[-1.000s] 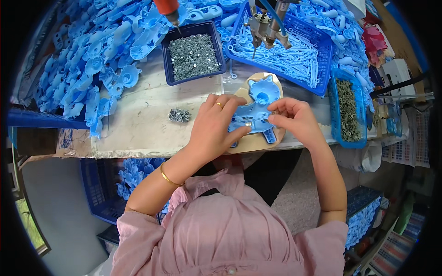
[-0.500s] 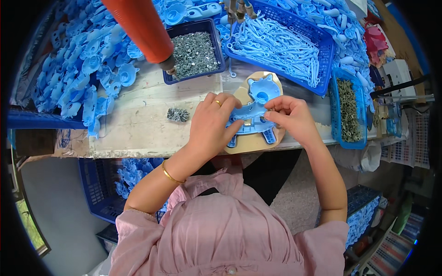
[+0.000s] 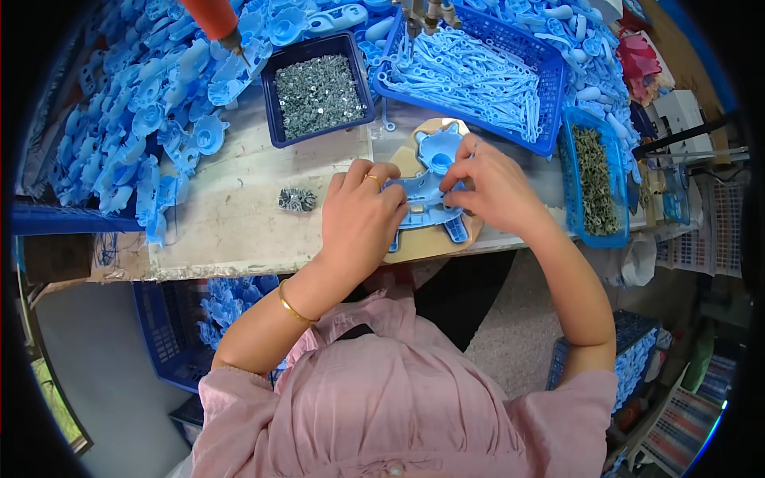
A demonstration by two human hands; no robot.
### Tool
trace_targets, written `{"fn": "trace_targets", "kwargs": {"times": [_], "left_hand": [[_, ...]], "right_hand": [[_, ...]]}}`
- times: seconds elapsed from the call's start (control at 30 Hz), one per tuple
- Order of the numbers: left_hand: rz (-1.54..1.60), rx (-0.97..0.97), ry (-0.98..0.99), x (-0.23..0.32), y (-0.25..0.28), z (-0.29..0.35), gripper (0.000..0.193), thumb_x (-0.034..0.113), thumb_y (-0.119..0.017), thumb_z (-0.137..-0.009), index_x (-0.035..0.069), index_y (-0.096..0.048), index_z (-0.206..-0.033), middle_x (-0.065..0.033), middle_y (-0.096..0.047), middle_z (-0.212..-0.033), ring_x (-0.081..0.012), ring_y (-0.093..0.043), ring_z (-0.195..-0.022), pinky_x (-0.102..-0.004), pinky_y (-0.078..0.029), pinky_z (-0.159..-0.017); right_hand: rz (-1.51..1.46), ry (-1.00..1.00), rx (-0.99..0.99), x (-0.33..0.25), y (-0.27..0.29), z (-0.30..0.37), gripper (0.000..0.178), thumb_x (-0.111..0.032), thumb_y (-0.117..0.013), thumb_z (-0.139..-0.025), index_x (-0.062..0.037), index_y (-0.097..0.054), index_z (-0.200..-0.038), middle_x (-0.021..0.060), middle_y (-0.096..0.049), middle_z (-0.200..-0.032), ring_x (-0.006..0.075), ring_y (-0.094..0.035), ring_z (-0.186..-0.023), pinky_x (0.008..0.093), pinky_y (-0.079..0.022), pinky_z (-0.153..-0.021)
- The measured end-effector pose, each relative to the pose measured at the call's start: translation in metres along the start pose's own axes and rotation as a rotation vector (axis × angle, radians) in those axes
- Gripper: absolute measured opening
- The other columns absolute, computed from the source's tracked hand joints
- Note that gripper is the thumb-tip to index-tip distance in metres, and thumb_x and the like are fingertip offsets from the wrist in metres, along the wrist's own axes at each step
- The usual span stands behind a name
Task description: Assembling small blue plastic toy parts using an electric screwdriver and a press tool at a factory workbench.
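Observation:
A light blue plastic toy part (image 3: 422, 190) with a round cup at its far end and two short legs at its near end lies on a tan shaped board (image 3: 434, 240). My left hand (image 3: 360, 211) is at the part's left edge, fingers bent and thumb drawn in against it. From the right, my right hand (image 3: 492, 187) reaches over the part's middle. Its thumb and fingertips are pinched together at the part's surface; whatever lies between them is too small to make out. Left of my left hand sits a small clump of metal screws or pins (image 3: 297, 199).
Beyond lie a dark tray (image 3: 368, 94) of small metal pieces and a blue basket (image 3: 550, 119) of thin blue rods. A light blue basket (image 3: 620, 203) of screws stands right. Piled blue parts (image 3: 151, 103) fill the far left. An orange power screwdriver (image 3: 211, 16) hangs above.
The orange screwdriver has swung up and away to the far left. My right fingers have shifted inward over the part, and my left thumb has drawn back toward its fingers.

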State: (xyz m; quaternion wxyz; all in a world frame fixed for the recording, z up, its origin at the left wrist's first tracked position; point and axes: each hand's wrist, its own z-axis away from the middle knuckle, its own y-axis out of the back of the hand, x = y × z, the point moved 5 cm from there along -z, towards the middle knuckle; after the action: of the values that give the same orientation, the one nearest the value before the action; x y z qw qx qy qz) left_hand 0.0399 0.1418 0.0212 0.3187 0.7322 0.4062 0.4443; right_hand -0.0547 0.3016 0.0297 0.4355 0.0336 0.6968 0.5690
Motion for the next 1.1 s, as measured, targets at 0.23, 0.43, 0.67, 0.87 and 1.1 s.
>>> {"fn": "trace_targets", "kwargs": {"times": [0.23,0.43,0.67,0.87,1.1], "left_hand": [[-0.085,-0.073,-0.004,0.0,-0.002,-0.007,0.009,0.017,-0.076,-0.076,0.01,-0.069,-0.076,-0.0008,-0.065,-0.109,-0.0237,-0.057,-0.105,-0.0401,-0.044,-0.086],[0.019,-0.066,0.034,-0.008,-0.001,0.0,0.016,0.021,-0.076,-0.078,0.008,-0.072,-0.087,-0.0055,-0.065,-0.111,-0.0249,-0.058,-0.107,-0.0397,-0.045,-0.085],[-0.065,0.149,0.08,-0.055,0.036,-0.009,0.014,0.018,-0.07,-0.082,0.007,-0.069,-0.09,-0.0092,-0.065,-0.084,-0.0296,-0.062,-0.085,-0.043,-0.051,-0.073],[-0.307,0.125,0.061,-0.141,0.052,-0.037,0.009,0.019,-0.073,-0.081,0.01,-0.071,-0.084,-0.0055,-0.066,-0.087,-0.0286,-0.061,-0.086,-0.0422,-0.051,-0.075],[-0.103,0.19,-0.008,-0.221,-0.016,-0.068,0.022,0.029,-0.086,-0.066,0.013,-0.072,-0.071,-0.003,-0.07,-0.082,-0.0237,-0.063,-0.093,-0.0388,-0.048,-0.077]], "right_hand": [[0.197,-0.148,-0.084,-0.001,0.0,-0.01,0.013,-0.012,-0.079,-0.075,-0.0107,-0.077,-0.087,0.0074,-0.06,-0.092,0.0273,-0.063,-0.089,0.0398,-0.05,-0.077],[0.025,0.106,0.262,-0.073,0.007,-0.035,0.035,-0.011,-0.075,-0.081,-0.0074,-0.066,-0.114,0.0104,-0.063,-0.101,0.0283,-0.065,-0.096,0.0396,-0.051,-0.08],[-0.263,0.408,0.882,-0.179,0.069,-0.136,0.047,-0.031,-0.07,-0.093,-0.0005,-0.058,-0.127,0.0094,-0.066,-0.109,0.0189,-0.065,-0.1,0.0333,-0.052,-0.087],[-0.551,0.119,0.236,-0.179,0.067,-0.146,0.051,-0.029,-0.071,-0.094,0.0009,-0.055,-0.132,0.0122,-0.066,-0.116,0.0203,-0.065,-0.106,0.0349,-0.051,-0.092],[-0.726,0.285,0.3,-0.167,0.031,-0.13,0.032,-0.016,-0.073,-0.091,0.0014,-0.061,-0.115,0.0056,-0.07,-0.097,0.0139,-0.069,-0.087,0.029,-0.054,-0.085]]}}
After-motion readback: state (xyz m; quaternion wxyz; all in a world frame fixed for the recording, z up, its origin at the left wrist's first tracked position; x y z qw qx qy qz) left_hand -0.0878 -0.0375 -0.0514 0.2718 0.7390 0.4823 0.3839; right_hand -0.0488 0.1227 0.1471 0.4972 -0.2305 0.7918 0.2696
